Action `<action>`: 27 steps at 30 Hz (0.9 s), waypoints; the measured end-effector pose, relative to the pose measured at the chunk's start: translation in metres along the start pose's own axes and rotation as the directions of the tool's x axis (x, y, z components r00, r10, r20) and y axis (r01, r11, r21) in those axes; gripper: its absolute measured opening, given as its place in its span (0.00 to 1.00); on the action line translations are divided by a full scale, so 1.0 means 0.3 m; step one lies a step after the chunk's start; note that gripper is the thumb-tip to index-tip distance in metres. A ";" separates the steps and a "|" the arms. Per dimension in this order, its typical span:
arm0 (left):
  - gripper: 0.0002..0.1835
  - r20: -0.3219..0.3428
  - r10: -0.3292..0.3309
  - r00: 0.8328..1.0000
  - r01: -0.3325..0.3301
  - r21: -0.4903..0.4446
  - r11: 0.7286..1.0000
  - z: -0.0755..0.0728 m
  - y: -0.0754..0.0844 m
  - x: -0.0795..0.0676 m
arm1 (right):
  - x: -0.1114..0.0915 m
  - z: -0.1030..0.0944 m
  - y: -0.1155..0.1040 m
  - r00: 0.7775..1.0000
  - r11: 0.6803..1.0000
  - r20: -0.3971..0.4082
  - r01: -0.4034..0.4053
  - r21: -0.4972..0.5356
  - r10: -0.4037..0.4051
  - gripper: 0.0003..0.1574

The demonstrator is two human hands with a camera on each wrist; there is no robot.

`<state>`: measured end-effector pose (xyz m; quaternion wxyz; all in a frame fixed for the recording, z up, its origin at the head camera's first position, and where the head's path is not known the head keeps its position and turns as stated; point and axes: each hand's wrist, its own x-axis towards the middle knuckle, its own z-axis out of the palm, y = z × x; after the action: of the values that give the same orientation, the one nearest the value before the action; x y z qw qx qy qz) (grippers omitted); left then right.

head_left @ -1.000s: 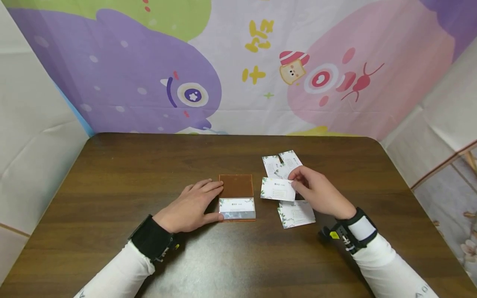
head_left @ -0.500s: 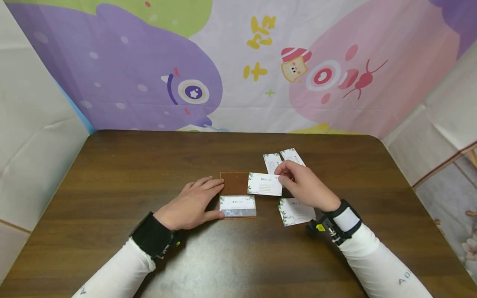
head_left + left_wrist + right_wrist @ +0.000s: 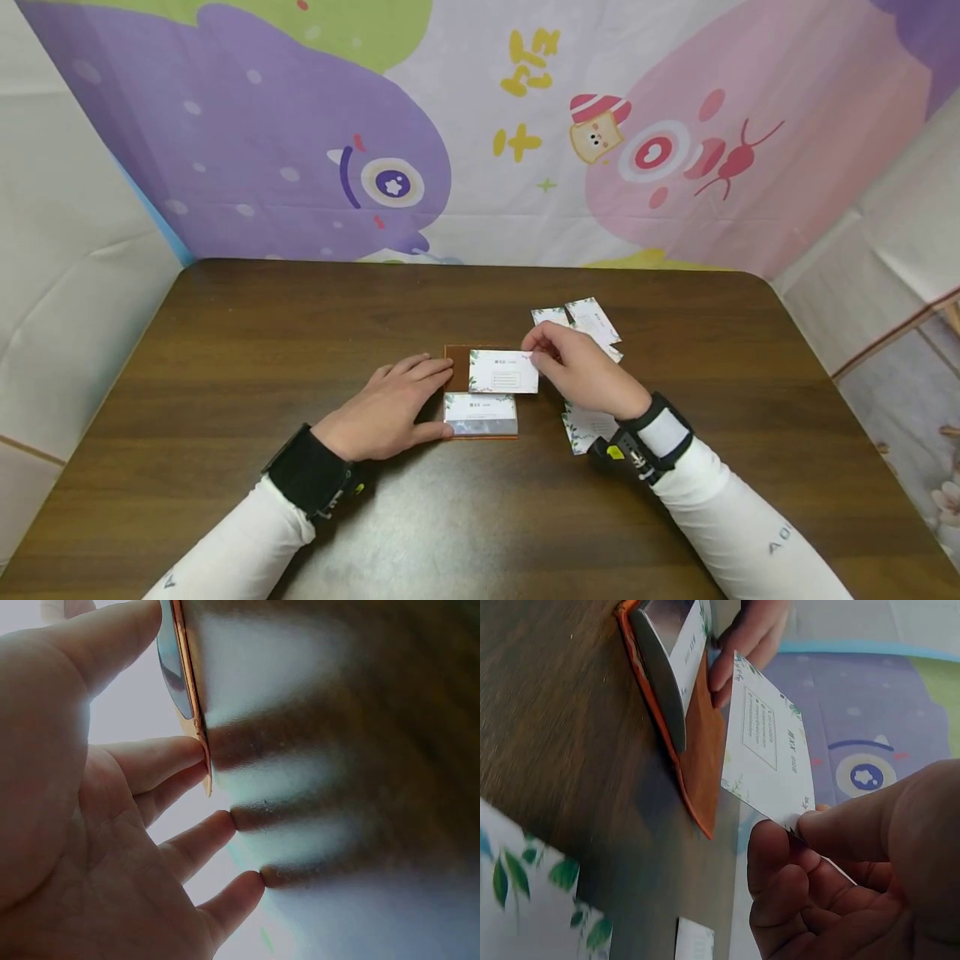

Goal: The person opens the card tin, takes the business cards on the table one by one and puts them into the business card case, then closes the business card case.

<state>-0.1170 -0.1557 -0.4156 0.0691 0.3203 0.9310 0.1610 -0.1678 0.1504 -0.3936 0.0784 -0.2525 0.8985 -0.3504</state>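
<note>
So, on the dark brown wood bench [image 3: 450, 533], the left grip [image 3: 386, 408] is spread, touching the left edge of a rectangular brown leather card holder [image 3: 481, 428], left of the right grip [image 3: 588, 371]. That one's pinching a white, leaf-printed rectangular card [image 3: 504, 372] by its right end, over the holder's far half. Imo that one-ended pinch could let it swivel or bend against the pocket; light left contact might let the holder skid.

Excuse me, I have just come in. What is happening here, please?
A person's right hand pinches a white card near its edge and holds it over the brown part of a card holder. The left hand rests against the holder's left side. Another card sits in the holder, and more cards lie on the table to the right.
</note>
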 end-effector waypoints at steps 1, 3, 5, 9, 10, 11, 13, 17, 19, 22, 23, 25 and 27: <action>0.45 -0.001 0.000 1.000 0.000 -0.001 1.000 -0.001 0.000 0.001 | 0.004 0.004 -0.003 1.000 1.000 0.005 0.000 0.002 0.000 0.07; 0.45 0.000 -0.002 1.000 0.002 -0.003 1.000 -0.002 0.001 0.002 | 0.011 0.013 -0.009 1.000 1.000 0.015 0.003 0.006 -0.004 0.07; 0.46 0.003 -0.003 1.000 0.003 -0.005 1.000 -0.002 0.001 0.003 | 0.016 0.021 -0.015 1.000 1.000 0.026 0.009 0.011 -0.010 0.08; 0.46 0.012 -0.006 1.000 0.006 -0.004 1.000 -0.002 0.000 0.004 | 0.025 0.038 -0.025 0.999 0.999 0.034 0.031 0.019 -0.032 0.08; 0.46 0.015 -0.007 1.000 0.007 -0.003 1.000 -0.002 -0.001 0.004 | 0.028 0.042 -0.027 0.999 0.999 0.034 0.035 0.019 -0.035 0.08; 0.45 0.018 -0.008 1.000 0.008 -0.003 1.000 -0.002 -0.001 0.005 | 0.030 0.047 -0.029 0.999 0.999 0.035 0.036 0.018 -0.037 0.08; 0.45 0.023 -0.012 1.000 0.012 -0.005 1.000 -0.002 -0.002 0.005 | 0.035 0.056 -0.031 0.999 0.999 0.039 0.034 0.017 -0.035 0.08; 0.45 0.028 -0.016 0.999 0.016 -0.009 1.000 -0.003 -0.001 0.006 | 0.041 0.071 -0.035 0.998 1.000 0.052 0.021 0.017 -0.022 0.08; 0.44 0.031 -0.017 0.999 0.018 -0.009 1.000 -0.004 0.000 0.006 | 0.042 0.078 -0.036 0.998 1.000 0.057 0.017 0.011 -0.018 0.08; 0.44 0.030 -0.019 0.999 0.019 -0.009 1.000 -0.004 0.000 0.006 | 0.041 0.085 -0.039 0.998 1.000 0.064 0.007 0.007 -0.008 0.08; 0.44 0.028 -0.017 0.999 0.018 -0.008 1.000 -0.004 -0.001 0.006 | 0.040 0.087 -0.039 0.998 1.000 0.068 0.004 0.005 -0.004 0.08; 0.43 0.024 -0.015 1.000 0.015 -0.008 1.000 -0.003 -0.001 0.005 | 0.038 0.090 -0.040 0.997 1.000 0.075 0.000 0.005 0.000 0.08; 0.43 0.020 -0.013 1.000 0.014 -0.009 1.000 -0.002 -0.001 0.006 | 0.034 0.094 -0.039 0.997 1.000 0.081 0.000 -0.001 0.001 0.07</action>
<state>-0.1188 -0.1551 -0.4152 0.0810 0.3153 0.9316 0.1616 -0.1630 0.1213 -0.4062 0.1147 -0.2663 0.8949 -0.3393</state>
